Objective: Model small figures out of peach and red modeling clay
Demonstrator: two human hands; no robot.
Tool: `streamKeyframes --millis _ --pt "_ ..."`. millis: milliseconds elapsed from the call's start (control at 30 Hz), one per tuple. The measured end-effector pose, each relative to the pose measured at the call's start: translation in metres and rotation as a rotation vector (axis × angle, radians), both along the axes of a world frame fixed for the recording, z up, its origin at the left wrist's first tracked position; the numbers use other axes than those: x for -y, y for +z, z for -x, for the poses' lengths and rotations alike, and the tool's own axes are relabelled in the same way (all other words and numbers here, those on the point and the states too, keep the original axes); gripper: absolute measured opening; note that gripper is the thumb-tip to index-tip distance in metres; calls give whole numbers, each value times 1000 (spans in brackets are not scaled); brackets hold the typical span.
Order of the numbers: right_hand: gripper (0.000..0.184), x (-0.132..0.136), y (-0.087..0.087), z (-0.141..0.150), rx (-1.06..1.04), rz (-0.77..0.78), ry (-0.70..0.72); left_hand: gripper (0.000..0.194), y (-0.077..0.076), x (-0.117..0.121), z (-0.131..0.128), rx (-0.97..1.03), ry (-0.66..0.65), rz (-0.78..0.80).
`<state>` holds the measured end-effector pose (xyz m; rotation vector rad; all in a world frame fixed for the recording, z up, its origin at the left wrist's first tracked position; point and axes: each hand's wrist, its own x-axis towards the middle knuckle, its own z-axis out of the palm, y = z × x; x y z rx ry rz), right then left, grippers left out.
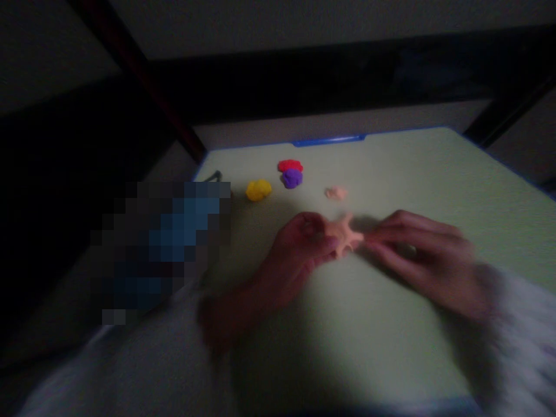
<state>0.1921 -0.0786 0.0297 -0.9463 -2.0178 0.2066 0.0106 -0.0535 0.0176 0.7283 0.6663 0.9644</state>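
Left hand [291, 255] has a peachy star-shaped piece [343, 236] pinched in its fingers [320, 248], right hand [428, 258] pinching one tip [358, 237] (kinda blurry), little peach lump [336, 193] just beyond the fingers.

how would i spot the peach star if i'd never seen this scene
Start at the pale table, then find the left hand over it. It holds the star, with the right hand at one arm's tip. Unlike the small peach lump beyond, it has several arms sticking out.

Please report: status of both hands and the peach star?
Left hand holds peach star. Right hand at one tip, grip blurred. Nothing seen blocking; small peach lump beyond.
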Motion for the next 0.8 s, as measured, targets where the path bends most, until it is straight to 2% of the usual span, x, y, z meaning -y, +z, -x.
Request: streamKeyframes --millis 800 --pt "10 3 4 1 0 34 -8 28 0 0 0 -54 -21 6"
